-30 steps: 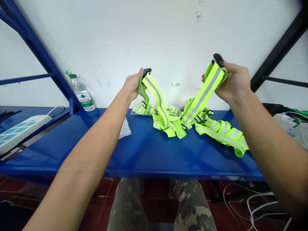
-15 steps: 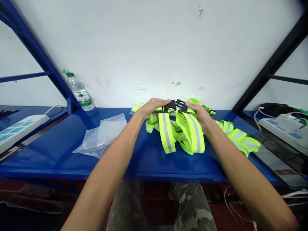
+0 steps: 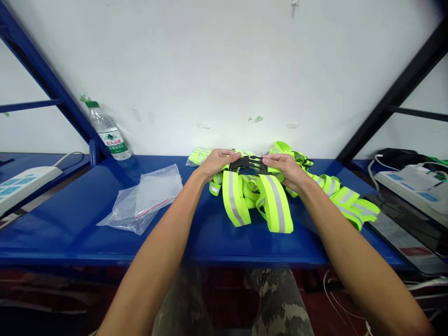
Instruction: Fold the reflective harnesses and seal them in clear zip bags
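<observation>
Head view: held well apart a second ago, the black socket (image 3: 240,163) pinched in my left fingers (image 3: 229,154) and pronged clip (image 3: 258,164) pinched in my right fingers (image 3: 275,162) now nearly touch between them, yellow strap (image 3: 279,205) hanging just below, so seemingly aligned, unfastened.

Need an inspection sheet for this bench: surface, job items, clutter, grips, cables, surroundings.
Surface: blue tabletop, glossy.
Job items: yellow-green reflective straps; black buckle's socket half and pronged half face each other, not fully joined.
Clutter: clear plastic bags at left, bottle by the wall, flat dark device at right.
Grips: left hand on socket half; right hand on pronged half.
Cables: white cables below the table at right; left power strip and right power strip.
Surroundings: white wall, scuffed; blue frame left, dark frame right.
Other people: nothing seen.
</observation>
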The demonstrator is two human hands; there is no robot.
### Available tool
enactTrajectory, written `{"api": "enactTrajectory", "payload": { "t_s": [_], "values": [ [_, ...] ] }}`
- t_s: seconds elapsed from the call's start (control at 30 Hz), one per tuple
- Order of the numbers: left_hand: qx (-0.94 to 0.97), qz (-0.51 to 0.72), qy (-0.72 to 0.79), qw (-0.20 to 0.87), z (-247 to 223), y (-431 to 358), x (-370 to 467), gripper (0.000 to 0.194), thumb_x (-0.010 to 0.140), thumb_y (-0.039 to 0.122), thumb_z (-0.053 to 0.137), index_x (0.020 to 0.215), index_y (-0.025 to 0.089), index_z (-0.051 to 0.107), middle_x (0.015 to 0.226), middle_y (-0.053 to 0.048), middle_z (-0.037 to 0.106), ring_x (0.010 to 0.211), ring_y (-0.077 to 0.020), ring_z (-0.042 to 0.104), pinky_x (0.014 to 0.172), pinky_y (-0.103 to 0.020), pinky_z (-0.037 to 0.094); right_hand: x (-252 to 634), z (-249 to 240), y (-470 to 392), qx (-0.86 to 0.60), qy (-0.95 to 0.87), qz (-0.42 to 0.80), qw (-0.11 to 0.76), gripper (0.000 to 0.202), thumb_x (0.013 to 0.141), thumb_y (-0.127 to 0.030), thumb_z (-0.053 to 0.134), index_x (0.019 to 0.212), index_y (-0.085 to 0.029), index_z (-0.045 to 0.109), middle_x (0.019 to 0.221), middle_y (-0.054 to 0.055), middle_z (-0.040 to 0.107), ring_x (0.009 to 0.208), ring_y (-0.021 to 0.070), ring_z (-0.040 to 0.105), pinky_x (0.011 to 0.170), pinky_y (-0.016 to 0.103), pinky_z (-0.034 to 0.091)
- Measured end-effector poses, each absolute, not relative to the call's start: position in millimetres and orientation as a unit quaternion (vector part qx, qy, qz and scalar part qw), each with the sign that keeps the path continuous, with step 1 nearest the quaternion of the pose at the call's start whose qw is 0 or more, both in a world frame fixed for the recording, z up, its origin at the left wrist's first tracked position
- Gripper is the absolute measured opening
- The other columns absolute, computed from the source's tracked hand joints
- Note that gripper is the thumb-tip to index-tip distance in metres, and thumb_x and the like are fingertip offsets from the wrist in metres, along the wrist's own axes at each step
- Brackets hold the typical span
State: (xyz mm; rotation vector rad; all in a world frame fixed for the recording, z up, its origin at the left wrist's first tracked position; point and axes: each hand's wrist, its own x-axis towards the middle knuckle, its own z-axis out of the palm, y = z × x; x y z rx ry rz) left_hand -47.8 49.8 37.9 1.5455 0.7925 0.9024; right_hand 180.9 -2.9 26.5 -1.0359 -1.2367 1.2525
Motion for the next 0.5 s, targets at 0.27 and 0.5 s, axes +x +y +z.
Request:
{"api": "enactTrajectory", "payload": {
  "t_s": [0.27,0.5],
  "values": [
    [0.698,0.360,0.338,0.518,35,51,-47,0.044,0.066,0.055,0.080,0.078,0.014,0.069,0.073,-0.003,0.068,0.066,-0.0126,0.058,0.059,-0.024,0.043,177,26,-5,-0.487,-0.545,0.469,0.496,0.038,0.050,-0.040,0.089,0.075,-0.016,0.072,0.068,0.002,0.066,0.056,0.0103,0.052,0.044,0.022,0.033],
    [0.732,0.351,0.343,0.473,36,46,-41,0.043,0.066,0.055,0.079,0.073,0.014,0.067,0.060,-0.002,0.061,0.055,-0.0112,0.053,0.050,-0.023,0.038,169,22,-6,-0.485,-0.574,0.469,0.464,0.042,0.054,-0.045,0.086,0.078,-0.016,0.068,0.070,0.001,0.063,0.055,0.0082,0.046,0.045,0.021,0.030]
  ]
}}
